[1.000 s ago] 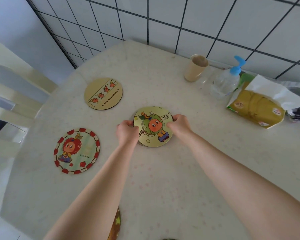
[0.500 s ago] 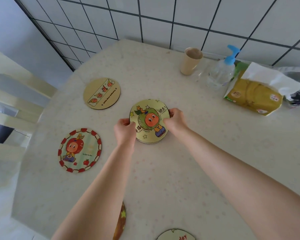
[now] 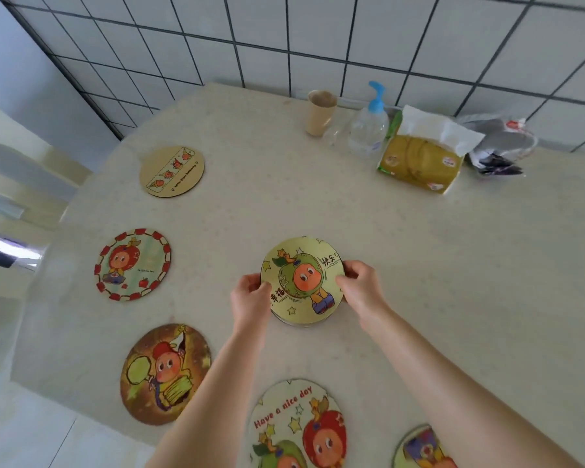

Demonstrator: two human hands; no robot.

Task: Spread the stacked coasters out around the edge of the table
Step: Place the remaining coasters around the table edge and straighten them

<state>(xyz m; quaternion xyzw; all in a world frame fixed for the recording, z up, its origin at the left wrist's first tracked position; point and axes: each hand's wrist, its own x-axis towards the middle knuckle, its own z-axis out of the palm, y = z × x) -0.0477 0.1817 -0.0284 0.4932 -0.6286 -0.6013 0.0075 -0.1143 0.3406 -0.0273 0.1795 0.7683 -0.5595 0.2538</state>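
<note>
1. Five coasters already lie singly along the left and lower edge of the tabletop (image 3: 419, 265): a tan one (image 3: 172, 171) at upper left, a red-rimmed one (image 3: 133, 264) below it, a dark brown one (image 3: 165, 373) at lower left, a "Have a nice day" one (image 3: 298, 423) at bottom centre, and a part-hidden one (image 3: 419, 449) at the bottom right.
2. Left to do, as I judge it: the remaining stack (image 3: 303, 280) sits near the middle of the frame, and the right and far sides of the tabletop carry no coasters, so the work looks roughly half done. How many discs remain in the stack cannot be told; only thin edges show beneath the top one.
3. Both hands grip the stack by its rim: the left hand (image 3: 250, 300) pinches the left edge, the right hand (image 3: 357, 287) the right edge.
4. Its top coaster is round, thin and yellow-green, printed with a cartoon orange-faced figure, stars and black characters.
5. Against the tiled wall, a cup (image 3: 321, 112), a pump bottle (image 3: 368, 128) and a tissue pack (image 3: 419, 162) occupy the upper right.
</note>
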